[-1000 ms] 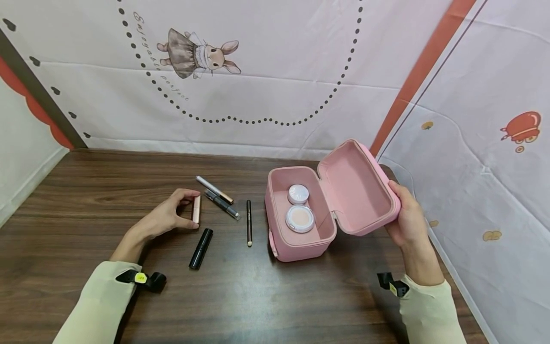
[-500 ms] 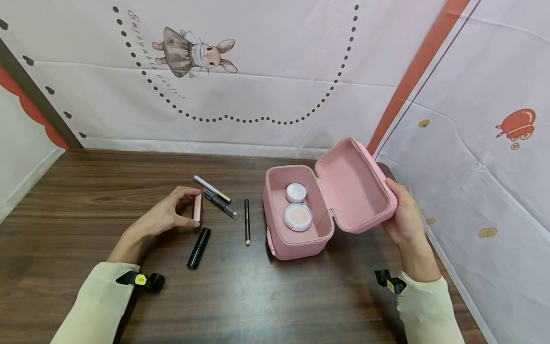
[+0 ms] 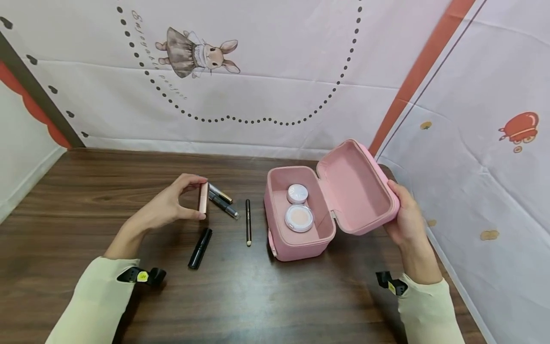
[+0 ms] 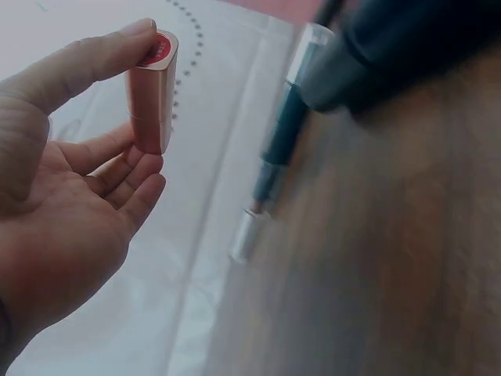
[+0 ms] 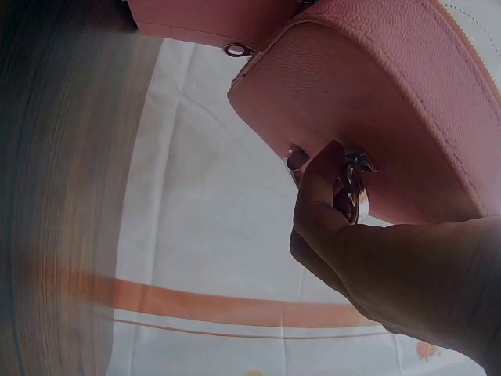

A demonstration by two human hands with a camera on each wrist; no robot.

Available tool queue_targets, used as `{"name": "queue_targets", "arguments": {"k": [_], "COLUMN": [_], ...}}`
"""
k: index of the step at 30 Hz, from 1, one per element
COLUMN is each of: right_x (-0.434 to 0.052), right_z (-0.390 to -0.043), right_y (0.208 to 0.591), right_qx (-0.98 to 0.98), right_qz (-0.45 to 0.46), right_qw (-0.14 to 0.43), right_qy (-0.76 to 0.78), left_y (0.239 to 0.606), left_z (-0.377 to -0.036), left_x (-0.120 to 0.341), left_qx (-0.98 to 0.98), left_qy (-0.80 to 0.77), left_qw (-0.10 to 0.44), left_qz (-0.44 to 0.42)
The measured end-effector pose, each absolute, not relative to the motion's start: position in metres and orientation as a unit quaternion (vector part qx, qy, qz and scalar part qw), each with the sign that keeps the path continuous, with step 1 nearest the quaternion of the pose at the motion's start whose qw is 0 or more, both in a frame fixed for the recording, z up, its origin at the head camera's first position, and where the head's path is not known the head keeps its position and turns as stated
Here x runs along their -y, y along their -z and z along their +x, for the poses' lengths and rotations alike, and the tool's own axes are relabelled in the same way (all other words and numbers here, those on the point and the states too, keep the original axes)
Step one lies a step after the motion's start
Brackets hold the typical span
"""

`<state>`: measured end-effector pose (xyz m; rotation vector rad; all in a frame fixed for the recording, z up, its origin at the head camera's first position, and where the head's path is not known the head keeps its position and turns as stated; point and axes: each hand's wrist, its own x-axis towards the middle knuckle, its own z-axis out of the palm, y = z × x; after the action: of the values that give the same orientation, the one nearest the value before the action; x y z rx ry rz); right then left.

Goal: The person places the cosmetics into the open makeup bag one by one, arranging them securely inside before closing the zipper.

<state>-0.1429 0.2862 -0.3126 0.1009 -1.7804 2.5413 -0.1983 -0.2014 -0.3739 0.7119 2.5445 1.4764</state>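
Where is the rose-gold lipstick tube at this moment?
In the head view, the rose-gold lipstick tube is pinched in the left hand, above the table, left of two pens.

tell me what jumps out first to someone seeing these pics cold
The open pink case stands right of centre on the dark wooden table, its lid held back by the right hand, with two round compacts inside. The left hand pinches a rose-gold lipstick above the table, beside loose pens and a black tube.

L hand (image 3: pixel 169 208) pinching, R hand (image 3: pixel 406 217) gripping
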Motion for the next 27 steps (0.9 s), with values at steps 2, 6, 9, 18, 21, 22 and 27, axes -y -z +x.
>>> {"name": "queue_targets", "arguments": {"k": [2, 6, 9, 18, 21, 22, 27], "right_x": [-0.287, -0.288, -0.288, -0.288, -0.288, -0.288, -0.287], "right_z": [-0.142, -0.141, -0.141, -0.141, -0.141, -0.141, -0.141], "right_y": [0.312, 0.313, 0.313, 0.314, 0.314, 0.314, 0.314], "right_qx": [0.574, 0.575, 0.572, 0.569, 0.569, 0.57, 0.575], "right_qz": [0.036, 0.038, 0.037, 0.039, 0.04, 0.041, 0.042], "right_qw": [0.019, 0.019, 0.018, 0.016, 0.015, 0.015, 0.019], "right_qy": [-0.818, -0.817, -0.819, -0.821, -0.821, -0.821, -0.817], "left_y": [0.369, 0.36, 0.355, 0.344, 0.342, 0.341, 0.339], "left_z": [-0.199, -0.202, -0.205, -0.211, -0.212, -0.212, -0.213], "left_x": [0.197, 0.187, 0.18, 0.153, 0.144, 0.141, 0.124], "left_qx": [-0.836, -0.829, -0.824, -0.817, -0.814, -0.812, -0.803], "left_qy": [-0.491, -0.494, -0.489, -0.492, -0.495, -0.497, -0.509], "left_qw": [0.054, 0.04, 0.029, 0.038, 0.039, 0.041, 0.045], "left_qz": [0.237, 0.258, 0.283, 0.297, 0.301, 0.303, 0.306]}}
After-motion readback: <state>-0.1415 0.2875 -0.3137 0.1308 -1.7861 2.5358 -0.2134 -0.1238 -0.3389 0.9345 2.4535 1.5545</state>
